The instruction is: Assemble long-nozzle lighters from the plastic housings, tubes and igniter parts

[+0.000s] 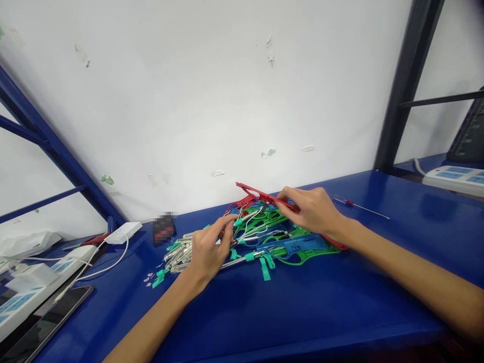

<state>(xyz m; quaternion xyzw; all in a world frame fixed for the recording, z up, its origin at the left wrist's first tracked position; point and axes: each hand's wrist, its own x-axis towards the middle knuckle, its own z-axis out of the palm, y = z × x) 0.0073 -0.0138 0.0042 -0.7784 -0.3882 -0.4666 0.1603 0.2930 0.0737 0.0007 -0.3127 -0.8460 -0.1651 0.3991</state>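
My right hand (313, 210) grips a red plastic handle shell (259, 194) and holds it raised and tilted over a pile. My left hand (212, 244) pinches a thin metal tube with a teal collar (239, 222) by its near end. White wires (249, 233) run from around the tube into the pile. Beneath both hands lie blue handle shells (297, 245) and green handle shells (307, 258), like those of long-nosed lighters. More metal tubes (180, 256) are heaped left of my left hand, partly hidden by it. Teal plastic pieces (265, 268) lie in front of the pile.
A screwdriver (350, 203) lies on the blue table (302, 312) at the right. On the left are a phone (56, 322), a white charger with cable (124, 232), a power strip (70, 264) and a blurred dark box (164, 230). The white wall (227, 101) stands behind.
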